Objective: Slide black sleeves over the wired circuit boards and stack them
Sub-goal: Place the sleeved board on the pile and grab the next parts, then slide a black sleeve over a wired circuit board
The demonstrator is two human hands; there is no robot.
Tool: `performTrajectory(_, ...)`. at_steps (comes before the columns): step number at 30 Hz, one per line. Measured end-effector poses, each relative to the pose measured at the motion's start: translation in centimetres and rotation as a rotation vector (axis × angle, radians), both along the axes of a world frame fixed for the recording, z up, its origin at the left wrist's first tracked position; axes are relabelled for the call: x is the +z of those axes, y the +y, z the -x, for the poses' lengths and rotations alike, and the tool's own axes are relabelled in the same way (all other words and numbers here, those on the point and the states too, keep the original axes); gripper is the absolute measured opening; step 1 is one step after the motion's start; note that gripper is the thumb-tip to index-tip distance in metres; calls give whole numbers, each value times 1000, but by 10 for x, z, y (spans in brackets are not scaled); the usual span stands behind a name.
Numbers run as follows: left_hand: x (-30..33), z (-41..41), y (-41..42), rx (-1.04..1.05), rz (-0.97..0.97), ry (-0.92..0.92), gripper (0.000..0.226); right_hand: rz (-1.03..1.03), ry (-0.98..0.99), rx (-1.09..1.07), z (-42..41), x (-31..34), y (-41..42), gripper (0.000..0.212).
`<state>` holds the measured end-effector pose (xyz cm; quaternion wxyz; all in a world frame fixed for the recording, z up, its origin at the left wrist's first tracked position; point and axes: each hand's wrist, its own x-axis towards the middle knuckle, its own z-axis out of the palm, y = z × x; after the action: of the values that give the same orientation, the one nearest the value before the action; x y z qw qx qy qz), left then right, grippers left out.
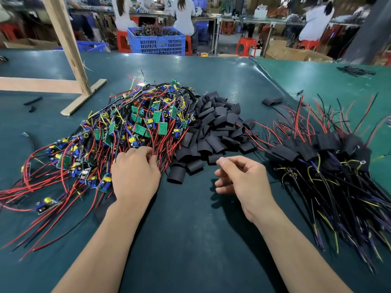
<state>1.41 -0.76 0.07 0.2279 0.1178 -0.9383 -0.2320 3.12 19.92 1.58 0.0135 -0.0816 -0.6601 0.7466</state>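
- Dark green matting covers the counter (190,229), with both forearms reaching across it from the near edge.
- Left hand (135,174): palm down at the near edge of the heap of bare circuit boards (131,127), fingers curled into the red and black wires; whether its grip has closed on any one wire I cannot tell.
- Right hand (243,178): lifted just above the matting, thumb and forefinger nearly meeting, the other fingers loosely curled; its grip holds nothing that shows.
- Between the two hands, a little farther out, lies the pile of black sleeves (213,127), one sleeve standing near the left hand's fingertips.
- To the right, the stack of sleeved boards (317,149) rests with red, black, yellow and purple wires fanning out.
- Farther left, a wooden frame (72,66) stands on the counter.
- Beyond the counter's far edge sit a blue crate (156,43), red stools and seated people at another bench.
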Motion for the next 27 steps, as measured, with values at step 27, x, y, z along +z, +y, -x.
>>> performTrajectory(27, 11, -31, 37, -735, -323, 522, 19, 8, 39, 268, -2, -1, -2, 31)
